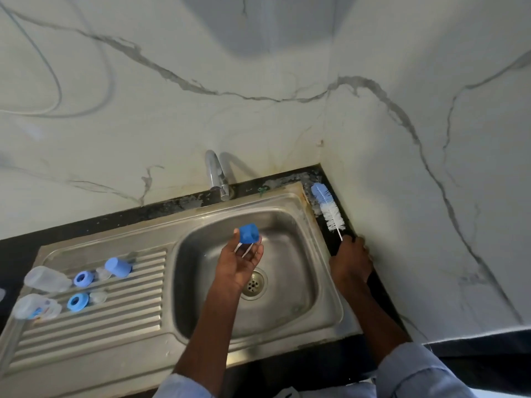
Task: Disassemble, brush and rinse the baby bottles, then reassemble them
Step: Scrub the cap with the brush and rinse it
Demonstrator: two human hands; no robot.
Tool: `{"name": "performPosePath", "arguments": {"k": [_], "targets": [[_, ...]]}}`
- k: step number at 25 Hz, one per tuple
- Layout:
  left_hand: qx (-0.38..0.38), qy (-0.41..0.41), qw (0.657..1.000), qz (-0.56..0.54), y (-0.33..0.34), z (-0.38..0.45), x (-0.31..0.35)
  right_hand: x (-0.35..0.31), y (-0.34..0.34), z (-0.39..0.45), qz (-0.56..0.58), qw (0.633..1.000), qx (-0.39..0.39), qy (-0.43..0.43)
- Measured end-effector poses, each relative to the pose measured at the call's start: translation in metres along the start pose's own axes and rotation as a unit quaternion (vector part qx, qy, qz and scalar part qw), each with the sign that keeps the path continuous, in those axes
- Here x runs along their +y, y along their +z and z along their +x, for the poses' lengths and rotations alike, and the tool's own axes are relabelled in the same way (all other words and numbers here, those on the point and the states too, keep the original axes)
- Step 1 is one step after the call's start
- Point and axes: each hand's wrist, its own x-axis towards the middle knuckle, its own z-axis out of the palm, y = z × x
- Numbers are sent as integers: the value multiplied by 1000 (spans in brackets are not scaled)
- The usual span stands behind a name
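Baby-bottle parts lie taken apart on the ribbed steel drainboard at about nine o'clock from the sink basin. Two clear plastic bottle bodies lie on their sides at the far left: the plain one above, the one with a printed blue and orange pattern below. Just right of them sit two blue screw rings, one upper and one lower, each with a clear silicone teat beside it at three o'clock, upper teat and lower teat. One pale blue dome cap lies tipped over at the top of the group.

Over the basin, the left hand is palm up, fingers curled round a darker blue cap-like piece at its fingertips; thin white strips show below that piece, and what they are cannot be told. The round drain strainer sits just beyond the wrist at four o'clock.

At three o'clock from the basin, the right hand rests on the black counter strip against the marble-patterned wall, its fingers closed round the thin handle of one bottle brush with white and blue bristles, which points to eleven o'clock along the counter. One chrome tap stands at twelve o'clock behind the basin. Pale blue sleeves cover both forearms.
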Motion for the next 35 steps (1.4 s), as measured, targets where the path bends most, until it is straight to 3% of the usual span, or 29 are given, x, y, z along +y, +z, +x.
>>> {"name": "performPosePath", "arguments": {"k": [3, 7, 11, 19, 23, 31, 35], "targets": [[22, 16, 998, -52, -15, 0, 14, -12, 1, 0, 94, 994, 7, -47], [57, 57, 990, -117, -42, -2, 46, -33, 0, -12, 205, 962, -67, -169], [89, 96, 987, -97, -73, 0, 81, -53, 1, -31, 162, 946, -96, -263], [55, 127, 988, 69, -100, -2, 113, -93, 5, -61, 77, 942, -75, -319], [17, 96, 995, 35, -110, -1, 127, -101, 12, -67, 107, 939, -59, -323], [29, 77, 996, -45, -103, -1, 141, -110, 22, -72, 113, 930, 9, -349], [13, 83, 996, -26, -100, -3, 137, -111, 21, -71, 113, 932, 11, -344]]}}
